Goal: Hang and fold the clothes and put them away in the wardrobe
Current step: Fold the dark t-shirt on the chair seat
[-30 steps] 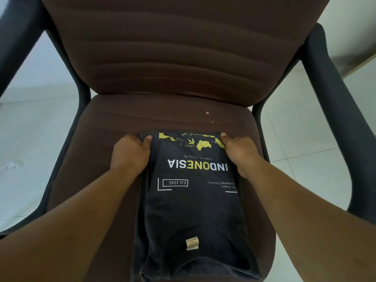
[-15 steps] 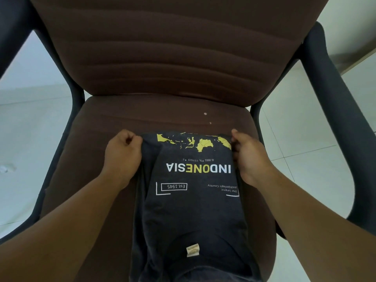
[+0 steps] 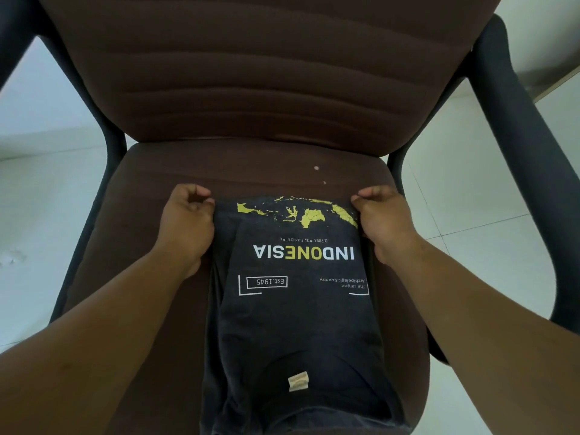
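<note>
A: How do the fingers (image 3: 201, 196) lie?

B: On the left hand (image 3: 186, 227) they are curled in, thumb against them, pinching the far left corner of the folded dark grey cotton T-shirt (image 3: 295, 309). The right hand (image 3: 384, 224) does the same at the far right corner, its fingers (image 3: 365, 196) bent tightly on the cloth edge.

A: And the shirt itself?

B: It lies flat as a long folded panel on the seat of the brown fabric armchair (image 3: 251, 171), running from the hands back toward the person and off the near seat edge. Its print faces up and reads upside down from here: a yellow map along the far edge, "INDONESIA" in white and yellow, "Est.1945" in a box. A small cream neck label (image 3: 298, 380) shows near the close end.

A: Around that?

B: Both bare forearms reach in from the lower corners. Black plastic armrests (image 3: 514, 127) flank the seat, the ribbed backrest rises behind, and white floor tiles (image 3: 470, 215) show on either side.
</note>
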